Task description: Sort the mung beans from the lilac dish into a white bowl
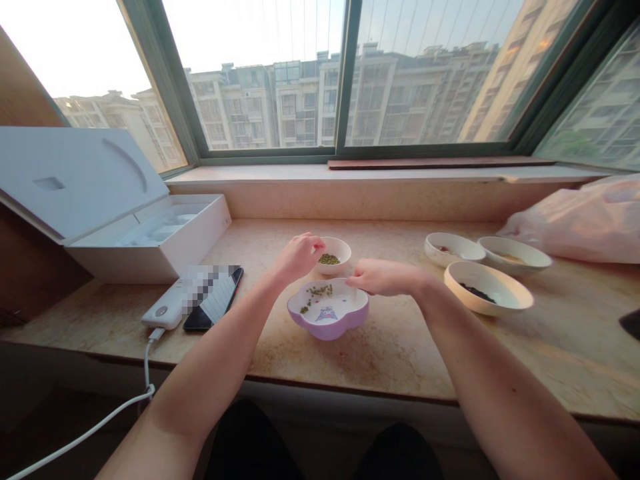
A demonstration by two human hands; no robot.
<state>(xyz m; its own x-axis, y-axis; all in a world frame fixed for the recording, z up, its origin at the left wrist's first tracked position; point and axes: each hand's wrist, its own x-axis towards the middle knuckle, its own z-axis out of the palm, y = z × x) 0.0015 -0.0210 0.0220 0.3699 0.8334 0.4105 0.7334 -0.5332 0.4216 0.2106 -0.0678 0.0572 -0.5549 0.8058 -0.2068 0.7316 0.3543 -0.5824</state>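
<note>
A purple scalloped bowl [333, 327] with a white inside and a cartoon print sits in front of me. Small green beans [320, 291], likely mung beans, lie scattered along its far left side. My right hand [384, 277] is closed at the bowl's far right rim, gripping it. Just behind stands a small white bowl [343, 249] holding more green beans [329, 259]. My left hand [300, 257] is over that bowl's left edge, fingers pinched together; whatever is between them is too small to make out.
To the right stand three bowls: one with reddish bits [454, 248], one with yellowish contents [515, 257], one with dark contents [487, 290]. A plastic bag [583, 220] lies behind them. On the left are an open white box [200, 230], a power bank [165, 307] with cable and a phone [213, 307].
</note>
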